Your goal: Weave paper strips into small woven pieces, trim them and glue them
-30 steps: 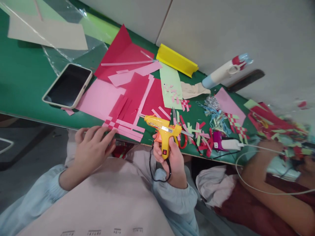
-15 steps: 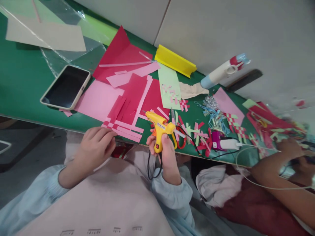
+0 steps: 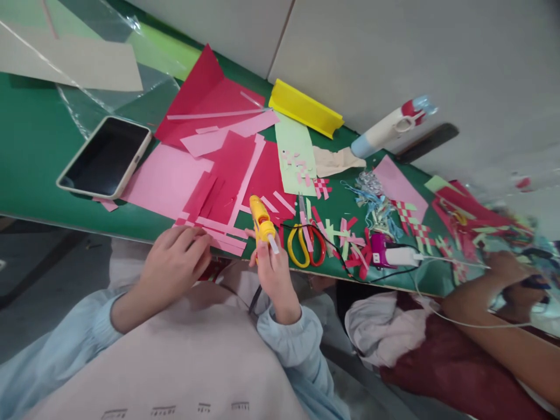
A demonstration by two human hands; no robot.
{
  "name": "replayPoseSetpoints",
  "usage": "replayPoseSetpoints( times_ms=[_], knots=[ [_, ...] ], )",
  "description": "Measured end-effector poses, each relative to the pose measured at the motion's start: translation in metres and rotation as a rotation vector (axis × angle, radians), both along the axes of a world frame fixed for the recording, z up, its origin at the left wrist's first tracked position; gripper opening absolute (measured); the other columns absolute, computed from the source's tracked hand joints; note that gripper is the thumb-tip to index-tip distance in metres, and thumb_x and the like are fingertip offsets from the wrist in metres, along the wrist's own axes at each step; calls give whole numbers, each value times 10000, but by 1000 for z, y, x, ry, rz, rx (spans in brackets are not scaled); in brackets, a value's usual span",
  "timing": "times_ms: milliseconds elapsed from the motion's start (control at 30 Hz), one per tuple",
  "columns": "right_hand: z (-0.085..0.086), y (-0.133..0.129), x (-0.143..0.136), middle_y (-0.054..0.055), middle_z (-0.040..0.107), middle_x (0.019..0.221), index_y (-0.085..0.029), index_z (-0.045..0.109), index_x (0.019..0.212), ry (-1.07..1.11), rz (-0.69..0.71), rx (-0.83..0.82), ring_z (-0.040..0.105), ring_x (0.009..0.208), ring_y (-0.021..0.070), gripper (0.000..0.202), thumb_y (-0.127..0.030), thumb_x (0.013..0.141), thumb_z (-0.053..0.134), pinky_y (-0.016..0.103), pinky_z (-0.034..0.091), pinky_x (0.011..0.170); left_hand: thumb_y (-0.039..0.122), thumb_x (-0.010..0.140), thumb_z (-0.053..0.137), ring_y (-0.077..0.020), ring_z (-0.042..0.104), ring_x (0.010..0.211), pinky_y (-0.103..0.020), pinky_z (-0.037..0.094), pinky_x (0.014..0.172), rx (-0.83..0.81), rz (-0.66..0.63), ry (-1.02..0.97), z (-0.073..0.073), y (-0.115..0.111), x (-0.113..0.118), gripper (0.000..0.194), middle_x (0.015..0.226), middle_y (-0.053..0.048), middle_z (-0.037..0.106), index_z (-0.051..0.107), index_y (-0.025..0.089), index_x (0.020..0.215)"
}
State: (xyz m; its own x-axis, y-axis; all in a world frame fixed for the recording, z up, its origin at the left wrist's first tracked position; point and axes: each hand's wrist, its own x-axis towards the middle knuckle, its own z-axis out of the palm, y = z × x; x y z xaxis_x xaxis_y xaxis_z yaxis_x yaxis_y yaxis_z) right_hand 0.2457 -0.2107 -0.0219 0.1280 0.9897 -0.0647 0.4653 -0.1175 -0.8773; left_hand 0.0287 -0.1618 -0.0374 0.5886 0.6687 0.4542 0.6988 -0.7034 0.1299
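Glue gun in right grip, fingers closed round its handle, body foreshortened, nozzle tip not clear. Left grip rests palm down at desk edge, fingers curled, near ends of pink strips under or beside them; pinching or just pressing, cannot tell.

Step, as judged: paper-strip gluing, strips steadied left of right grip, gun held ready. Next move seems to call for aiming nozzle at strips, clear of left fingers.

Counts: glue gun 1; glue stick 1, out of gun's rear; scissors 1 pair, just right of right grip. Phone 1, beyond left grip, to its left. Yellow folded piece 1 and bottle 1, both beyond right grip. Purple box 1, well right of right grip. Pink strips by left grip: at least two, overlapping. Small cut scraps right of right grip: too many to count.
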Motion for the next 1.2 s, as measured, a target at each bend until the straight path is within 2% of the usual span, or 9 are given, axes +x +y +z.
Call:
replayPoseSetpoints(
  times_ms=[100, 167, 400, 567, 700, 833, 1067, 1133, 1200],
  knots=[
    [-3, 2, -1, 46, 677, 791, -165, 571, 1204, -7, 3, -14, 613, 561, 166, 388, -430, 1042, 340, 322, 497, 656, 166, 874, 591, -274, 657, 987, -444, 538, 945, -17, 54, -4, -3, -1, -7, 194, 1056, -128, 702, 670, 169, 1051],
    [-4, 2, -2, 39, 670, 779, -170, 566, 1194, -11, 5, -17, 609, 554, 166, 377, -428, 1042, 335, 320, 492, 647, 167, 878, 588, -275, 654, 1009, -436, 539, 955, -28, 68, -4, -5, -1, -9, 210, 1081, -131, 699, 667, 161, 1072],
    [0, -1, -1, 133, 710, 1077, -213, 574, 1177, -44, 6, 8, 670, 686, 186, 376, -468, 1045, 332, 325, 486, 645, 176, 895, 560, -297, 663, 1014, -458, 553, 928, -55, 70, 15, -8, -1, -10, 237, 1111, -160, 700, 675, 133, 1097],
    [-2, -3, 1, 130, 696, 1172, -231, 603, 1244, 44, 5, -37, 650, 632, 156, 423, -490, 1051, 331, 314, 502, 633, 184, 905, 557, -316, 662, 1024, -469, 551, 892, -75, 83, 37, -6, 0, -9, 256, 1148, -174, 695, 665, 136, 1132],
    [0, -4, 3, 132, 691, 1182, -230, 623, 1268, 33, 12, -24, 627, 618, 143, 448, -473, 1058, 312, 326, 511, 700, 186, 903, 575, -326, 655, 1038, -472, 535, 895, -51, 68, 63, -4, 1, -7, 296, 1203, -178, 692, 647, 135, 1185],
    [2, -5, 2, 130, 703, 1114, -223, 609, 1214, -8, -2, -19, 622, 644, 165, 411, -467, 1054, 320, 347, 493, 718, 196, 913, 565, -333, 642, 1063, -478, 518, 897, -56, 62, 91, -2, 2, -6, 318, 1222, -175, 692, 632, 144, 1220],
    [-3, -8, -1, 20, 645, 735, -211, 548, 1169, 19, 2, -45, 598, 561, 176, 347, -459, 1052, 336, 321, 454, 622, 232, 930, 560, -334, 646, 1021, -455, 526, 819, 15, 40, 188, 3, 2, -5, 315, 1195, -190, 688, 644, 147, 1221],
    [-4, -7, -3, 15, 635, 712, -197, 547, 1191, 13, 5, -46, 595, 557, 179, 367, -462, 1051, 336, 318, 456, 623, 244, 935, 556, -347, 641, 1050, -462, 528, 823, 4, 38, 218, 4, 1, -6, 330, 1218, -198, 674, 641, 165, 1244],
    [-3, -4, -5, 46, 664, 787, -187, 558, 1204, 0, 14, -41, 602, 574, 178, 396, -473, 1049, 331, 321, 463, 636, 252, 943, 550, -365, 631, 1083, -475, 529, 831, -15, 29, 238, 4, 0, -7, 354, 1244, -211, 656, 631, 177, 1279]
  ],
)
